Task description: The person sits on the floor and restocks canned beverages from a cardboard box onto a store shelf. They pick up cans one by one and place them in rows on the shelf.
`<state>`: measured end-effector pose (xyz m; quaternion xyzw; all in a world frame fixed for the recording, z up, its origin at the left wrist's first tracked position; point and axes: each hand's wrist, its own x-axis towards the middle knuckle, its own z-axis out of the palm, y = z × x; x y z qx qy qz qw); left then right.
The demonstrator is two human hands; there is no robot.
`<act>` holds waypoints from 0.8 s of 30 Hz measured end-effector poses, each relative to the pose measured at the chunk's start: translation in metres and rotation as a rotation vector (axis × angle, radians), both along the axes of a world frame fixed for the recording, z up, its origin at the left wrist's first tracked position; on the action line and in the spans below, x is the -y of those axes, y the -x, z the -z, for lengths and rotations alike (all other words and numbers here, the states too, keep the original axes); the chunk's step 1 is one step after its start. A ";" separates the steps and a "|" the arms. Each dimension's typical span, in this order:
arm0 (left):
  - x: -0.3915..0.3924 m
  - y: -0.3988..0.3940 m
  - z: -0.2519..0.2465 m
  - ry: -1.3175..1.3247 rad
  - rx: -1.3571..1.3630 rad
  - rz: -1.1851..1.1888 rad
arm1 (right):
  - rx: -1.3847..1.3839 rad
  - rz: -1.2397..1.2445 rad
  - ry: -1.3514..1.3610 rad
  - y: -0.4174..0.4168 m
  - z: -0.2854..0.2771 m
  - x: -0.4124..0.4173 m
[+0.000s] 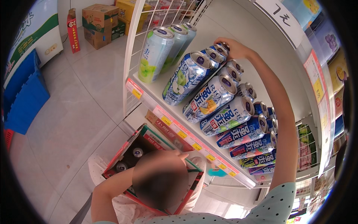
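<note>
My right hand (234, 48) is stretched to the back of a white shelf (209, 30), its fingers curled around the top of the rearmost drink can (224, 45) in a row of blue and white RIO cans. In front of that can stands a RIO can with a green apple picture (186, 78). My left hand (179, 154) is at the edge of an open cardboard carton (149, 140) on my lap. A blurred patch covers most of this hand, so its grip is hidden. Inside the carton, can tops (138, 152) show.
Pale tall cans (156, 54) stand by the white wire side panel (131, 56). More RIO cans (246, 131) fill the shelf's right part, above price tags (181, 134). A blue plastic crate (28, 95) and stacked cardboard boxes (99, 25) are on the tiled floor.
</note>
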<state>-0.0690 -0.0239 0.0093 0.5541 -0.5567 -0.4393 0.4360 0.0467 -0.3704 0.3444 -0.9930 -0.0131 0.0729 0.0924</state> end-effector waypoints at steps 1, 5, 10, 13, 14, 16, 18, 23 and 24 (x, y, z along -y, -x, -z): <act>-0.003 0.000 -0.005 0.061 0.055 -0.051 | -0.001 -0.007 -0.002 -0.001 0.001 0.001; -0.026 -0.011 -0.057 0.122 0.299 0.013 | -0.005 -0.014 -0.010 -0.001 0.004 0.002; -0.026 -0.012 -0.049 0.043 0.373 0.102 | -0.062 0.130 0.028 0.002 -0.015 -0.021; -0.029 -0.006 -0.042 0.174 0.362 -0.038 | -0.041 0.217 0.135 0.017 -0.047 -0.042; -0.026 -0.003 -0.044 0.176 0.270 -0.113 | -0.033 0.231 0.179 0.023 -0.053 -0.042; -0.015 -0.007 -0.046 0.049 0.103 0.025 | 0.049 0.120 0.200 0.038 -0.059 -0.019; -0.003 -0.012 -0.047 -0.062 0.004 0.231 | 0.240 -0.054 0.322 0.065 -0.056 -0.019; -0.003 -0.016 -0.031 -0.448 0.207 0.689 | 0.259 -0.125 0.396 0.140 -0.062 -0.164; -0.003 -0.016 -0.007 -0.503 0.177 0.708 | 0.283 -0.174 0.349 0.151 -0.061 -0.187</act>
